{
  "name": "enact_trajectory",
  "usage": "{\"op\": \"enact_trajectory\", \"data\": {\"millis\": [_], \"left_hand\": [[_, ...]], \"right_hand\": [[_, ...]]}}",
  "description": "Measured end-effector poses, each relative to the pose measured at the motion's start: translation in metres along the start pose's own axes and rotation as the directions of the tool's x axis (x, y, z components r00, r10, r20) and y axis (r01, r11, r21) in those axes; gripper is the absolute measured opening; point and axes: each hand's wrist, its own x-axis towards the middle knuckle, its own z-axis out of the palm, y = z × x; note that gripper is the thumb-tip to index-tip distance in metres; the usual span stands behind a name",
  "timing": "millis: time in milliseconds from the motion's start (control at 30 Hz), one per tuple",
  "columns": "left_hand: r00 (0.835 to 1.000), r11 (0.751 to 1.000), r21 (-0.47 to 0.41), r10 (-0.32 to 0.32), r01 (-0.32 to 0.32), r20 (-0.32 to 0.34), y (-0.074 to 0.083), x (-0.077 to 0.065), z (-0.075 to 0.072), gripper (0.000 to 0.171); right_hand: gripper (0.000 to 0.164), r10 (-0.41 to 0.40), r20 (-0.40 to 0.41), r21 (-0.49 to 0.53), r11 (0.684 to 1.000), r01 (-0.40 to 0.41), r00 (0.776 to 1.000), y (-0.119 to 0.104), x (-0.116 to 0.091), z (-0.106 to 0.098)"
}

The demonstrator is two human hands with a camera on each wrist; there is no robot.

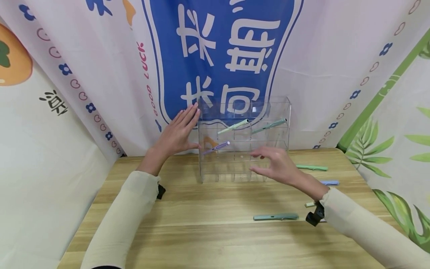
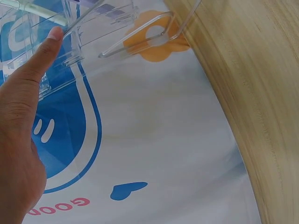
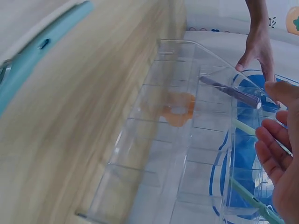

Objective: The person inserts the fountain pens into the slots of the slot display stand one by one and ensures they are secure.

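Observation:
A clear tiered plastic organizer (image 1: 242, 168) stands at the back of the table, against the printed cloth. My left hand (image 1: 179, 130) rests on its left side, fingers straight along the upper edge and thumb lower down. In front of the lower right compartments is my right hand (image 1: 277, 164), fingers loosely bent and thumb apart, with nothing between them. Three pens lie slanted in the organizer: a light green pen (image 1: 233, 127) and a teal pen (image 1: 270, 126) higher up, and a purple pen (image 1: 216, 148) in a lower row at left, also seen in the right wrist view.
On the wooden table (image 1: 201, 239), a dusty teal pen (image 1: 275, 217) lies near the front. Toward the right are a green pen (image 1: 312, 167), a blue pen (image 1: 330, 183) and a pale green pen (image 1: 309, 204), partly covered by the right arm. Printed cloth (image 1: 315, 74) hangs behind.

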Motion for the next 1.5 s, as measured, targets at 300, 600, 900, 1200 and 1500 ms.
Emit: {"op": "enact_trajectory", "data": {"millis": [300,600,900,1200,1500], "left_hand": [[1.0,1.0,-0.02,-0.003,0.003,0.007,0.001,-0.001,-0.001,0.135],[1.0,1.0,-0.016,0.01,-0.01,-0.009,0.001,-0.001,-0.002,0.136],[1.0,1.0,-0.021,0.003,-0.003,0.002,0.0,-0.001,-0.001,0.136],[1.0,1.0,-0.011,0.0,0.0,0.007,0.0,0.0,-0.001,0.136],[1.0,1.0,-0.018,0.002,-0.002,0.006,0.001,-0.001,-0.002,0.136]], "right_hand": [[0.041,-0.058,0.061,0.013,0.998,0.057,0.996,0.003,-0.022,-0.007],[0.032,-0.085,0.178,0.008,0.996,0.085,0.98,0.006,-0.05,-0.012],[0.032,-0.112,0.286,0.069,0.993,0.096,0.952,0.002,-0.078,-0.014],[0.031,-0.078,0.389,0.11,0.993,0.038,0.918,-0.003,-0.101,-0.016],[0.027,-0.045,0.445,0.14,0.99,-0.02,0.894,-0.005,-0.124,-0.017]]}}
